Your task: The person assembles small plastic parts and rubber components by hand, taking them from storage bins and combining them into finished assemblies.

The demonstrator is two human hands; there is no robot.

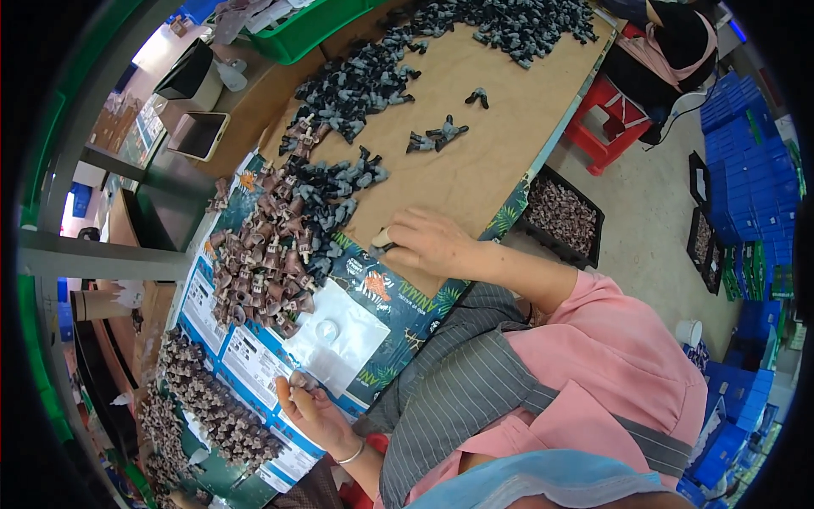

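My right hand (428,244) is over the near edge of the brown paper (458,110), its fingers closed on a small greyish piece (378,246) whose kind I cannot make out. Lower down, my left hand (315,416) pinches a small brownish plastic figure part (301,383) between thumb and fingers. Between the hands lies a clear plastic sheet (352,318) with a small round clear dish (326,331) on it. Beyond it is a heap of mauve-brown figure parts (263,254). Black-and-grey leg-shaped parts (348,102) are heaped alongside, with a few lying loose (441,134) on the paper.
Rows of small brown figures (212,390) stand at the lower left. A green bin (297,34) is at the back. On the floor to the right are a black crate (564,212) of brown parts, a red stool (606,127) and stacked blue boxes (746,170). Another person sits at the far right.
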